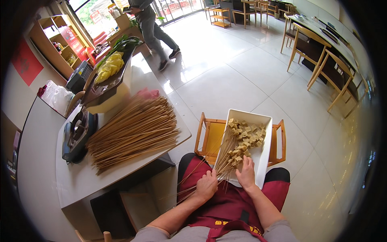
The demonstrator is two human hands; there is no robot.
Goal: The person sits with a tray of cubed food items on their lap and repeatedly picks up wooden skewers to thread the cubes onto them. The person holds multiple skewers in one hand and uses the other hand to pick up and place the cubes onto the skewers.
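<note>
A white rectangular plastic tray [260, 169] lies before me, across a small wooden stand and up to my lap. In it are many tan, porous cubes [248, 139], several of them on thin wooden skewers [224, 160] that point down and left over the tray's edge. My left hand [207, 184] is closed around skewers near the tray's lower left edge, with long ends trailing out to the left. My right hand [246, 173] is inside the tray, its fingers parted beside the lowest cubes; whether a fingertip touches a cube cannot be told.
On the white table [121, 174] at left lie a large heap of wooden skewers [136, 130], a portable gas stove [79, 136] and a container with leafy vegetables [110, 68]. The wooden stand [205, 136] is under the tray. A person [151, 30] walks beyond the table.
</note>
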